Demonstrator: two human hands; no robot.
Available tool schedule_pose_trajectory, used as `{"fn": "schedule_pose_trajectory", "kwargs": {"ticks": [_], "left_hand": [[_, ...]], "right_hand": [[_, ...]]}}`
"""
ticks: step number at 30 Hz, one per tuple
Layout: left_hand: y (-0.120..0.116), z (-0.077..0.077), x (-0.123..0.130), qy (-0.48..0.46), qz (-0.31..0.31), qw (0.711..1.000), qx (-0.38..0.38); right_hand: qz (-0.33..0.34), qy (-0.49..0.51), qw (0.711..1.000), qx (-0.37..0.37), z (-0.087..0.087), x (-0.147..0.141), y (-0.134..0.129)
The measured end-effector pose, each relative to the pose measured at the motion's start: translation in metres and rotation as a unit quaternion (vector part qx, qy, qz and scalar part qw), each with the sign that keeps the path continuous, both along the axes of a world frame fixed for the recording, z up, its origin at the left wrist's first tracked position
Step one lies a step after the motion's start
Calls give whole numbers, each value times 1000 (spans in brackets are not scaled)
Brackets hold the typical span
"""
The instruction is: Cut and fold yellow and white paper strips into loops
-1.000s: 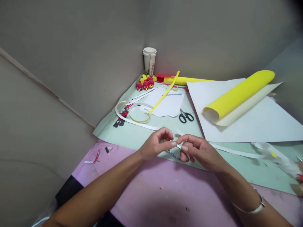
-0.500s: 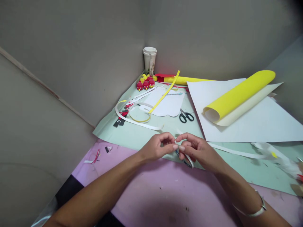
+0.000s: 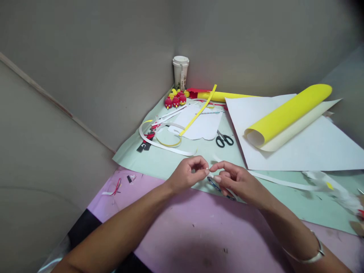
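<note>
Low over the near edge of the pale green sheet, my right hand (image 3: 237,180) is closed round a narrow roll of tape (image 3: 214,184), white outside with a dark blue printed inner ring. My left hand (image 3: 187,172) pinches a small whitish bit, seemingly the tape's end, between thumb and forefinger. The right forefinger reaches almost to the left fingertips. Fingers cover part of the roll. Black-handled scissors (image 3: 224,139) lie beyond my hands. White and yellow paper strips (image 3: 167,148) curl to the left of them.
A yellow paper roll (image 3: 292,117) rests on a large white sheet (image 3: 313,155) at right. Several red and yellow round figures (image 3: 175,100) sit by a lidded cup (image 3: 180,74) in the corner. Black and red scraps (image 3: 145,143) lie left. Grey walls enclose the table (image 3: 184,227).
My left hand has shifted slightly left and up, so the gap between the hands is a little wider. More of the tape roll's ring shows now.
</note>
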State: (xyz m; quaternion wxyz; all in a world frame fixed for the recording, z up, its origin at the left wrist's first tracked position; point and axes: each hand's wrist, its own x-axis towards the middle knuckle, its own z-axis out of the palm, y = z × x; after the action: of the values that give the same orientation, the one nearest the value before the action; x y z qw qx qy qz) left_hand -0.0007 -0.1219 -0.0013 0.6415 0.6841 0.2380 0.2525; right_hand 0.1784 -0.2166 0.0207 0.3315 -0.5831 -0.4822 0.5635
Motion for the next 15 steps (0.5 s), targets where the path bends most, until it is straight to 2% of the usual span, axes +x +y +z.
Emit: {"fn": "schedule_pose_trajectory", "kwargs": {"ticks": [4,10,15], "left_hand": [[1,2,-2,-28,31,998,49],[0,6,-7,-30,116,970,213],[-7,8,-10,24,166,961,221]], "right_hand": [[17,-11,999,-36,5,2,0],[31,-21,998,-58,14,5,-1],[49,-16,995,-87,15,6,-1]]}}
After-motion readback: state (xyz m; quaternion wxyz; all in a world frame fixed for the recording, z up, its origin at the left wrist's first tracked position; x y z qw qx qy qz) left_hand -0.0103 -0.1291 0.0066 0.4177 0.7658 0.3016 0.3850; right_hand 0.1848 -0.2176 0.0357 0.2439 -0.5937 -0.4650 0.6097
